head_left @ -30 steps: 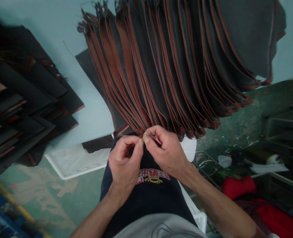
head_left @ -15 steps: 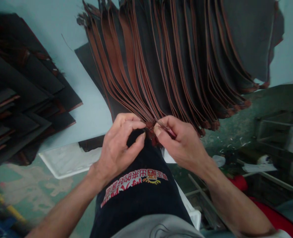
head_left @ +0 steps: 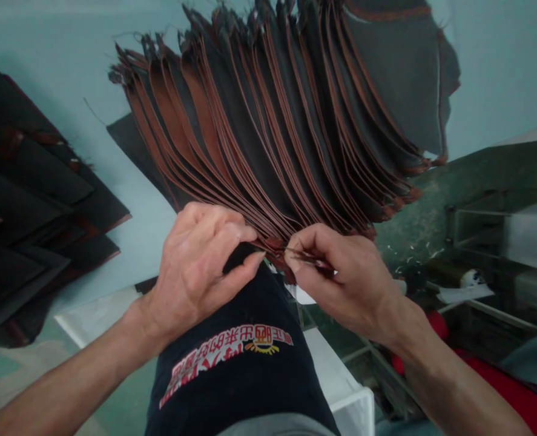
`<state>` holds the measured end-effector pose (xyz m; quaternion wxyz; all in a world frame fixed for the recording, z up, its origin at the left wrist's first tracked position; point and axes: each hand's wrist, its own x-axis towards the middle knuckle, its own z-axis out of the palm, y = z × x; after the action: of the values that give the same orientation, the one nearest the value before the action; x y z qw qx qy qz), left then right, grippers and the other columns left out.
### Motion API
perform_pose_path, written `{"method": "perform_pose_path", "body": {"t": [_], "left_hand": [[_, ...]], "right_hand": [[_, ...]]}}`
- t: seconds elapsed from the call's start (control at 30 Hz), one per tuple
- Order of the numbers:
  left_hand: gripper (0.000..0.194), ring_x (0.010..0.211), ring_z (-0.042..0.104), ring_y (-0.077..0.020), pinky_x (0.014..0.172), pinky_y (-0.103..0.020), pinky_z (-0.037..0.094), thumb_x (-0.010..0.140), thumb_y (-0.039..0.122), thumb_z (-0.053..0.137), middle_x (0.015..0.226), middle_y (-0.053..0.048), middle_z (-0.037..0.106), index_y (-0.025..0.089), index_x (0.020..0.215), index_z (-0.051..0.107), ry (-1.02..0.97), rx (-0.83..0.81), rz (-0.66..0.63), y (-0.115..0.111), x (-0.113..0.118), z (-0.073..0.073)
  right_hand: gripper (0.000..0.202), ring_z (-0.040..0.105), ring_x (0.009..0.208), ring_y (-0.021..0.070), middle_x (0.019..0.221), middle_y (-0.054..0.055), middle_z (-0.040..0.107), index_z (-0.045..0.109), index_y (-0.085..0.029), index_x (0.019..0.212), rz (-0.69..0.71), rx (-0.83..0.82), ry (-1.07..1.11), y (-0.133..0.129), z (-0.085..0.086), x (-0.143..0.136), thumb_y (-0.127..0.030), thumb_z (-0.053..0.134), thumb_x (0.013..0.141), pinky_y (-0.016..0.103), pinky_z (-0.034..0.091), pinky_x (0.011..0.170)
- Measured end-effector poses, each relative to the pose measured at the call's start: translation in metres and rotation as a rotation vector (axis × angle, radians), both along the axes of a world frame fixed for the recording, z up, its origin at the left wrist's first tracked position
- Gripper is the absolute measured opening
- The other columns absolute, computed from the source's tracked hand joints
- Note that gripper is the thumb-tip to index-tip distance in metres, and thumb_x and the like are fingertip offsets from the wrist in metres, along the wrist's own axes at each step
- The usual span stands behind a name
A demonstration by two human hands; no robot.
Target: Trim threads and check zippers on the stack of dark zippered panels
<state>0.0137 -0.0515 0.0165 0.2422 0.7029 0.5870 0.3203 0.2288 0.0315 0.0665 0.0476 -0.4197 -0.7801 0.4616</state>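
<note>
A fanned row of dark fabric pieces with brown edges (head_left: 245,133) lies across the pale table, its lower ends bunched at its near edge. My left hand (head_left: 204,260) is at the left of those ends, thumb and index finger apart at the tips, with nothing clearly between them. My right hand (head_left: 336,272) is closed around a small thin metal tool (head_left: 311,260), perhaps snips, whose tips point left at the brown corners (head_left: 275,245). A dark apron (head_left: 245,363) with red and white lettering hangs below both hands.
More dark fabric pieces (head_left: 27,194) are stacked at the left of the pale table (head_left: 150,24). A white bin (head_left: 86,315) sits under the table's near edge, and another white container (head_left: 354,406) is below my right arm. Metal racks (head_left: 486,236) and red cloth (head_left: 499,381) are at the right.
The fanned fabric and the stack appear shifted left in view, showing more of the fabric's upper ends. My left hand sits slightly farther left, and the tool in my right hand shows more clearly.
</note>
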Motion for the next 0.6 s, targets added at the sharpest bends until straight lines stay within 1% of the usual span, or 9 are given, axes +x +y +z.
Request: {"method": "perform_pose_path", "body": {"t": [0.1,0.17,0.23,0.3,0.37,0.43,0.47,0.53,0.6], "left_hand": [[0.006,0.084,0.069,-0.0264,0.087,-0.046,0.044,0.094,0.032,0.072,0.097,-0.002,0.080,0.030,0.100,0.072,-0.006,-0.054,-0.030,-0.003,-0.002,0.002],[0.006,0.086,0.070,-0.0267,0.086,-0.045,0.043,0.096,0.029,0.067,0.096,-0.002,0.081,0.029,0.100,0.072,0.001,-0.060,-0.092,-0.003,-0.003,0.004],[0.012,0.090,0.070,-0.0251,0.085,-0.042,0.045,0.100,0.023,0.061,0.096,-0.003,0.080,0.026,0.106,0.071,-0.055,-0.100,-0.213,0.000,-0.003,0.006],[0.015,0.090,0.070,-0.0218,0.086,-0.038,0.047,0.103,0.021,0.056,0.095,-0.003,0.078,0.023,0.109,0.070,-0.150,-0.210,-0.354,0.008,-0.005,0.009],[0.017,0.087,0.068,-0.0188,0.084,-0.034,0.048,0.104,0.022,0.054,0.093,-0.003,0.075,0.021,0.104,0.071,-0.230,-0.347,-0.476,0.021,-0.007,0.013],[0.020,0.083,0.066,-0.0169,0.078,-0.030,0.048,0.103,0.022,0.054,0.088,-0.002,0.073,0.019,0.098,0.072,-0.308,-0.485,-0.542,0.039,-0.009,0.020],[0.021,0.080,0.065,-0.0161,0.075,-0.028,0.048,0.102,0.022,0.054,0.086,-0.002,0.072,0.019,0.095,0.073,-0.363,-0.559,-0.551,0.049,-0.009,0.023],[0.022,0.075,0.064,-0.0149,0.069,-0.025,0.048,0.099,0.024,0.056,0.082,-0.001,0.072,0.017,0.091,0.075,-0.478,-0.706,-0.537,0.067,-0.007,0.031],[0.023,0.072,0.062,-0.0145,0.067,-0.024,0.048,0.098,0.030,0.059,0.082,-0.002,0.072,0.016,0.090,0.076,-0.562,-0.825,-0.506,0.079,-0.004,0.036]], "right_hand": [[0.013,0.061,0.054,0.0089,0.072,-0.005,0.072,0.061,-0.023,0.089,0.050,0.085,0.022,-0.009,-0.003,0.002,-0.012,0.055,0.086,0.022,0.043,0.056],[0.013,0.060,0.053,0.0090,0.071,-0.005,0.072,0.061,-0.022,0.090,0.071,0.138,0.014,-0.013,-0.005,0.002,-0.012,0.053,0.087,0.022,0.042,0.056],[0.014,0.059,0.053,0.0097,0.070,-0.004,0.072,0.062,-0.022,0.091,0.092,0.166,-0.009,-0.014,-0.006,0.003,-0.012,0.052,0.086,0.023,0.040,0.057],[0.015,0.059,0.055,0.0104,0.069,-0.004,0.070,0.062,-0.022,0.092,0.107,0.152,-0.037,-0.013,-0.005,0.004,-0.012,0.053,0.085,0.024,0.037,0.058],[0.014,0.055,0.055,0.0100,0.067,-0.005,0.066,0.062,-0.021,0.092,0.113,0.089,-0.033,-0.008,-0.004,0.005,-0.013,0.055,0.084,0.024,0.033,0.057],[0.007,0.049,0.053,0.0091,0.063,-0.007,0.058,0.061,-0.020,0.089,0.093,-0.006,0.019,0.001,-0.002,0.007,-0.016,0.056,0.087,0.024,0.031,0.056],[0.005,0.046,0.053,0.0087,0.062,-0.007,0.054,0.061,-0.020,0.086,0.066,-0.062,0.053,0.006,0.000,0.008,-0.018,0.057,0.089,0.024,0.031,0.055],[0.015,0.041,0.052,0.0084,0.060,-0.008,0.048,0.059,-0.020,0.081,-0.010,-0.179,0.115,0.019,0.003,0.010,-0.027,0.057,0.095,0.024,0.031,0.053],[0.021,0.038,0.052,0.0082,0.060,-0.008,0.045,0.059,-0.020,0.079,-0.069,-0.270,0.149,0.032,0.007,0.011,-0.032,0.058,0.096,0.025,0.030,0.052]]}}
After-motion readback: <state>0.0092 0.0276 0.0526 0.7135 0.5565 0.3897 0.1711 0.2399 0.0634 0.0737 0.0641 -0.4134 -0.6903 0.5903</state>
